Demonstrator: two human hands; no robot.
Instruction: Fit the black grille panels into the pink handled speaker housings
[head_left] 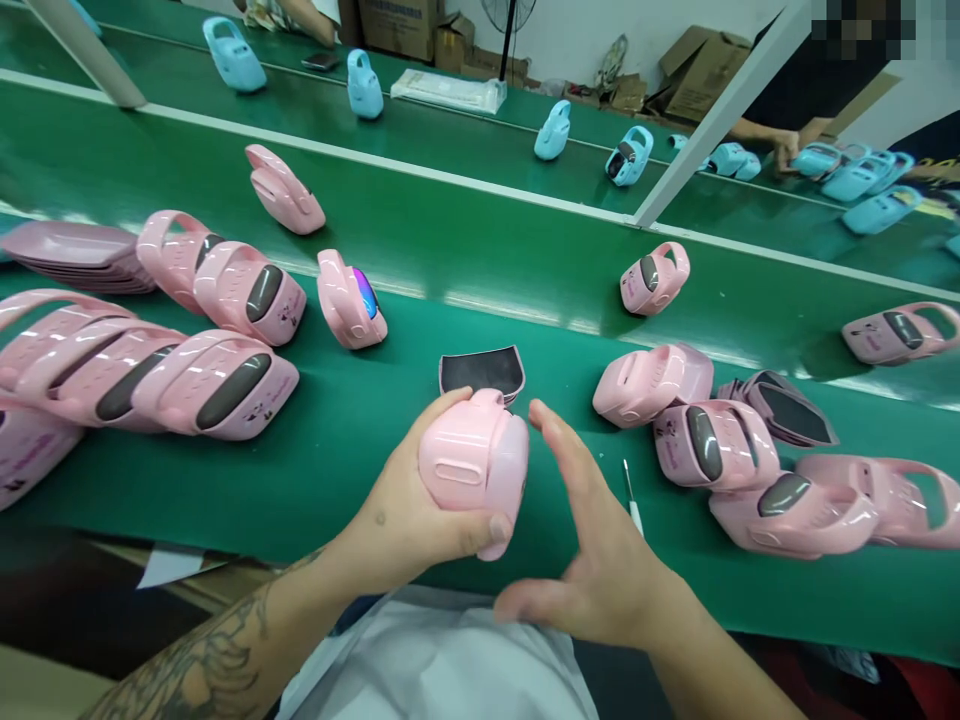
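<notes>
On green belt (480, 270): L hand (397, 510) grips pink housing (469, 465), decals (259, 418) illegible.

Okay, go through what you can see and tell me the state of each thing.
Pink casing, held, not on the belt
Left hand, closed around it
Right hand, open, not touching it
Black pad, lying flat
White-handled pick, lying down
Other pink casings, loosely heaped
Blue casings, spaced apart
</notes>
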